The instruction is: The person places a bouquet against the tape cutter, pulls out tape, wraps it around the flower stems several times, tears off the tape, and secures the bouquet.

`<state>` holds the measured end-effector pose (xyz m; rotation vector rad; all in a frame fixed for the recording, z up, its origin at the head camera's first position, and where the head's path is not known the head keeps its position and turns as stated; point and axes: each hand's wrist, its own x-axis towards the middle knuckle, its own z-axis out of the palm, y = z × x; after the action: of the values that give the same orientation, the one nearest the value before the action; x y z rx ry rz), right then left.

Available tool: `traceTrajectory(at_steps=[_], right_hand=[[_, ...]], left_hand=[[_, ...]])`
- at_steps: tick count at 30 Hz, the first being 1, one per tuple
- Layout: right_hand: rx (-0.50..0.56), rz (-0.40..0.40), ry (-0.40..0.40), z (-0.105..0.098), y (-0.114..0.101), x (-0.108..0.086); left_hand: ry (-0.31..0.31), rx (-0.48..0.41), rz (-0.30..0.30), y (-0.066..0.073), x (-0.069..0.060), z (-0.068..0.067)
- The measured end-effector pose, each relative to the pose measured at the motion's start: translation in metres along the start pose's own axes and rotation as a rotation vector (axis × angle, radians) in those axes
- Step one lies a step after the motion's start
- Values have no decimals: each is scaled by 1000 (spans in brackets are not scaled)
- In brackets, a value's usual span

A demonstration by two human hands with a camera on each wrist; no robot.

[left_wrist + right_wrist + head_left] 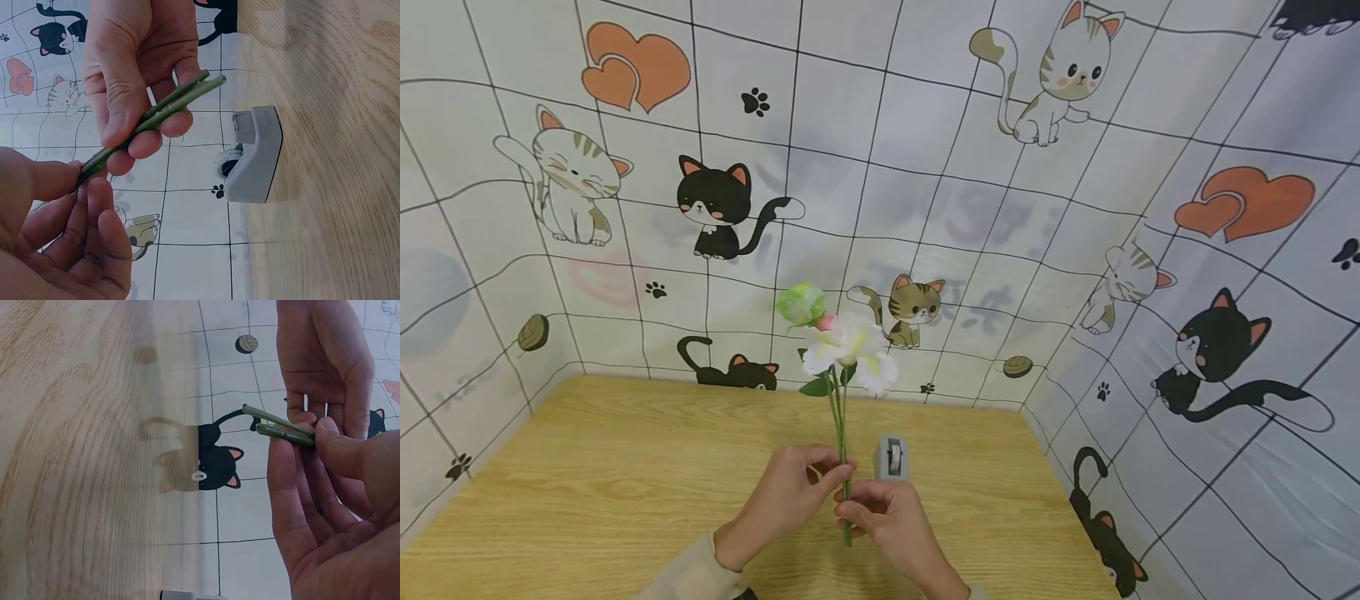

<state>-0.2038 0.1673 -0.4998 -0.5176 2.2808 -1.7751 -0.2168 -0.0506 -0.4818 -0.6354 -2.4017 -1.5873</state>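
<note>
Artificial flowers (848,340) with white, pale green and pink heads stand upright above the table, their green stems (840,417) gathered together. My left hand (792,490) pinches the stems between thumb and fingers. Just below it, my right hand (887,518) pinches the same stems near their lower ends. In the left wrist view the cut stem ends (206,87) stick out past the right hand's fingers. A grey tape dispenser (891,458) with a roll of clear tape stands on the table just beyond the right hand, touched by neither hand.
The wood-grain table (625,450) meets a cat-printed cloth wall (820,208) at the back and more of the same cloth on both sides. In the right wrist view a corner of the dispenser (187,595) shows at the bottom.
</note>
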Motion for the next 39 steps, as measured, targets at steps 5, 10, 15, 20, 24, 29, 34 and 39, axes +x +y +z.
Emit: traceTrajectory(at_steps=[5, 10, 15, 20, 24, 29, 34, 39], right_hand=[[-10, -7, -3, 2, 1, 1], [-16, -3, 7, 4, 1, 3], [-28, 7, 26, 6, 0, 4], [-32, 15, 36, 7, 1, 5], [-56, 5, 39, 8, 2, 6], [-77, -7, 38, 9, 4, 7], [-78, -10, 27, 10, 6, 8], [-86, -6, 23, 9, 7, 9]], left_hand=[[-12, -10, 4, 1, 0, -1], [-16, -28, -7, 0, -1, -1], [-15, -30, -24, -2, -2, 0], [-9, -23, -41, -4, -1, 0], [-8, -18, -56, -4, -1, 0], [-18, -25, -58, -4, -2, 0], [-19, -20, -47, -5, -4, -1], [-12, -12, -34, -5, -5, -2]])
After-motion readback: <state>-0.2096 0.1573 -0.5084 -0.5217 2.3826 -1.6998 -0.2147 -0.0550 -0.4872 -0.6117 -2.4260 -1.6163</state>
